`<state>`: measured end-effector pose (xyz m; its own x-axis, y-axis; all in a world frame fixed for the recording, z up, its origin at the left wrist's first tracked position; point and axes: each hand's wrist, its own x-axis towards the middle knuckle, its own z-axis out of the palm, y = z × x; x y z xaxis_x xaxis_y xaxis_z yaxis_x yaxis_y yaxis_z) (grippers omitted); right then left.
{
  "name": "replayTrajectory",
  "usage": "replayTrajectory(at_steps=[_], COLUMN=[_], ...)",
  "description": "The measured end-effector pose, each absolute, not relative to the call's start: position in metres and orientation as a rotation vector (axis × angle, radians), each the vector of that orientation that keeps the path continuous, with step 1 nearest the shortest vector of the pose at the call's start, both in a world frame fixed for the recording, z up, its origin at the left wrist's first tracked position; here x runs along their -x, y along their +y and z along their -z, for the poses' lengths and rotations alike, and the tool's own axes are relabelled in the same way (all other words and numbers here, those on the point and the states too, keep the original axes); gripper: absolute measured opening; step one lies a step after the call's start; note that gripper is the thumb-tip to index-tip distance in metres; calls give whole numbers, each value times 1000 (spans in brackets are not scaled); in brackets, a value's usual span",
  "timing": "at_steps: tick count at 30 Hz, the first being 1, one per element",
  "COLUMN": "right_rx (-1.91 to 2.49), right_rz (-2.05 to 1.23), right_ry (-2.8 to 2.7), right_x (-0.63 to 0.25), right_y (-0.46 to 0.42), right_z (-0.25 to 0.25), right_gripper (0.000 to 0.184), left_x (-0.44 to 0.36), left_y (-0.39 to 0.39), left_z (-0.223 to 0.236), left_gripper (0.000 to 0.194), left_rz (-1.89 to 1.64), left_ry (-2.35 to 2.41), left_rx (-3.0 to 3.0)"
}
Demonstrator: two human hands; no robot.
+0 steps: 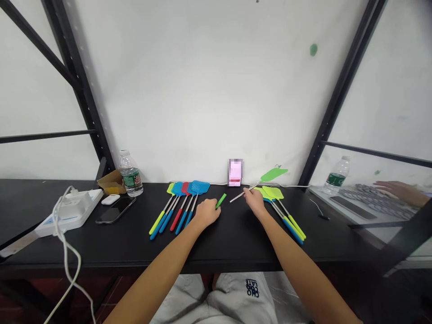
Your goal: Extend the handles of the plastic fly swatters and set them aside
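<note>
My left hand is closed around a short green handle, whose end sticks out past the thumb. In my right hand a green fly swatter is pinched by its thin metal rod, head up to the right, bare rod end pointing at the green handle. A gap separates that rod end from the handle. Left of my left hand lies a row of several fly swatters with yellow, blue and red handles. Beside my right wrist lies another group of fly swatters, yellow-green and blue, partly covered by the hand.
A lit phone stands against the wall. On the left of the black table are a water bottle, a cardboard box, a dark phone, a white case and a power strip with cables. Another bottle stands right.
</note>
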<state>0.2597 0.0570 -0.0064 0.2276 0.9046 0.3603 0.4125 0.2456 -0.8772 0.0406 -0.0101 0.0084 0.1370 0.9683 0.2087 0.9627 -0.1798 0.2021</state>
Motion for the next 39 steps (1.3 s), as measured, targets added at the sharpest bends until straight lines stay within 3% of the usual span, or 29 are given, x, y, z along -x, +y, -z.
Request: replayTrajectory(at_steps=[14,39], right_rx=[1414,1333], right_rz=[-268,-279], right_ry=[-1567,-1652], right_x=[-253,-252], right_y=[47,50], right_z=[0,3], right_gripper=[42,39], left_x=[-41,-41], left_y=[-10,-9], left_z=[-10,-9], left_gripper=[19,20], left_rz=[-441,-435], left_ry=[2019,2026], left_rx=[-2307,-2273])
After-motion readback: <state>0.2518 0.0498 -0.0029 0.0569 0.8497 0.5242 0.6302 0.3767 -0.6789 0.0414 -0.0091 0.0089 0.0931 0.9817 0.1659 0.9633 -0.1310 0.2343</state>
